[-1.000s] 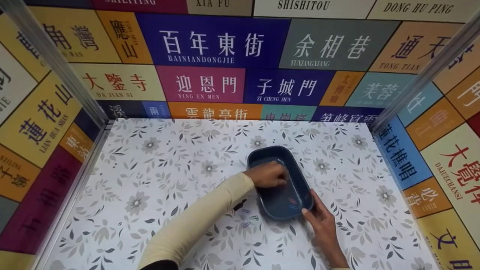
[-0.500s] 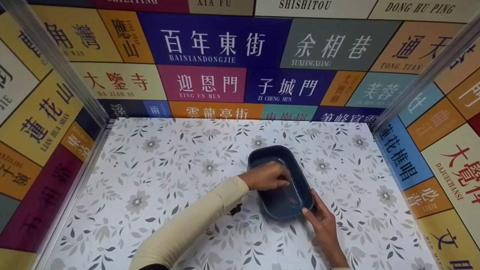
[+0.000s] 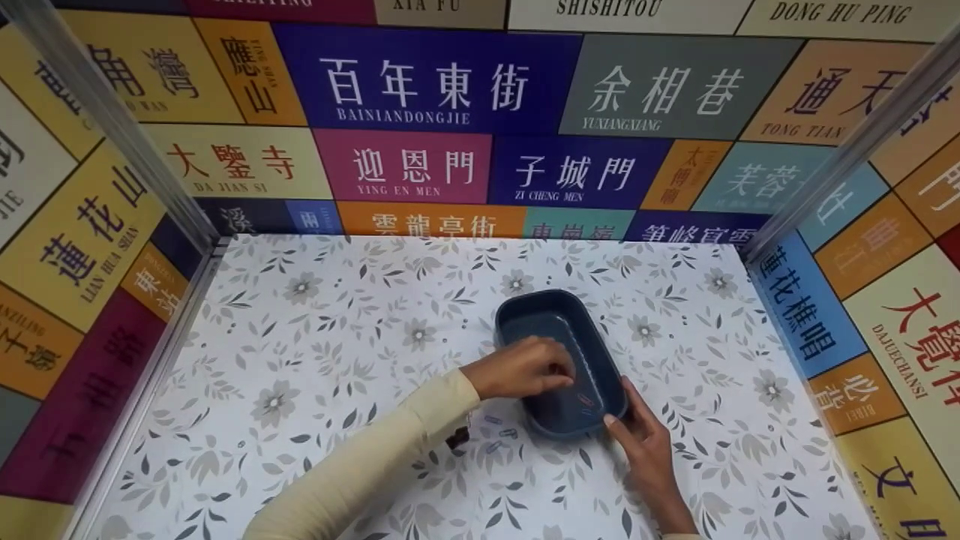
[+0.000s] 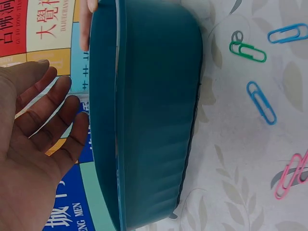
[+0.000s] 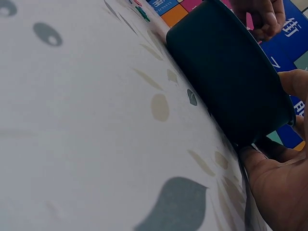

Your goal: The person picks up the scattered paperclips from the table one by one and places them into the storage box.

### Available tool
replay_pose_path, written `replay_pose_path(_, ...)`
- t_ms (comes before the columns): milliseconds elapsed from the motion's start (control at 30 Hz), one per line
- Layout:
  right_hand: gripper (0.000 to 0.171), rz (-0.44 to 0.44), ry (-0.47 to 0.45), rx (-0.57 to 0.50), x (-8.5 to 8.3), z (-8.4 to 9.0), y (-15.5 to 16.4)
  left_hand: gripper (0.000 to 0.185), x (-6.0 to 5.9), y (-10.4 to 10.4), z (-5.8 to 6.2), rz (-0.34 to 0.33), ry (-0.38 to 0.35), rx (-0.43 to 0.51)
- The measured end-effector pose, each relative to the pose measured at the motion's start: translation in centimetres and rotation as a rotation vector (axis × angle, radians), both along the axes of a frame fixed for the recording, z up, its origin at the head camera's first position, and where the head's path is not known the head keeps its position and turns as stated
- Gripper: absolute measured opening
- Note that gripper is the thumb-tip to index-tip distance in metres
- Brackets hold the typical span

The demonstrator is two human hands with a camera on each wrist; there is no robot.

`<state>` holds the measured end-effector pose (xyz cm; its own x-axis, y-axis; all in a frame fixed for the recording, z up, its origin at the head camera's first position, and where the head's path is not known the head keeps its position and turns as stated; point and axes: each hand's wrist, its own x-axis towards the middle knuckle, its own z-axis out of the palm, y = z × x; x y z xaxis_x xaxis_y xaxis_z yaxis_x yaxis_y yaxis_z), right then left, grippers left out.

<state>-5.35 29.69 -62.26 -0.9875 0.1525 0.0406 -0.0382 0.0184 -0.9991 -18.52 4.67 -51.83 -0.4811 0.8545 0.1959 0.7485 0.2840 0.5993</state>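
Note:
A deep blue rectangular plastic box (image 3: 559,307) with rounded corners stands right of the middle of the table. Over its left wall reaches my left hand (image 3: 529,367), and the left wrist view shows its fingers (image 4: 72,139) loosely bent with nothing between them. My right hand (image 3: 645,439) holds the box at its near right corner, thumb at the rim and other fingers along the outer wall. Inside the box lie a pink paper clip (image 3: 586,400) and a bluish one beside it. Several more lie outside, among them a green paper clip (image 4: 248,51) and a blue paper clip (image 4: 261,102).
A white cloth with grey flowers (image 3: 300,289) covers the table. Panels of coloured signs (image 3: 427,79) stand behind it and along both sides, with metal posts (image 3: 169,172) at the corners. Pink paper clips (image 4: 291,175) lie near my left forearm.
My left hand has drawn back a little to the left and toward me, still over the box. The right hand and the box have stayed in place.

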Motion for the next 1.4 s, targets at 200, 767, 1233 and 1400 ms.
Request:
replay_pose_path(200, 0.073, 0.007, 0.003, 0.006, 0.1, 0.0, 0.1, 0.013, 0.9, -0.9, 0.4, 0.018, -0.015, 0.04)
replay_pose_path(767, 0.071, 0.006, 0.023, -0.034, 0.1, -0.2, -0.2, 0.009, 4.0, -5.2, -1.6, 0.098, -0.057, 0.229)
replay_pose_path(1233, 0.072, 0.002, -0.031, 0.023, 0.2, 0.2, 0.0, 0.009, 6.1, -7.8, -5.0, 0.143, -0.152, 0.34)
replay_pose_path(1400, 0.073, 0.001, -0.028, 0.013, 0.1, 0.2, 0.0, 0.008, 6.5, -8.6, -6.1, 0.194, -0.19, 0.354)
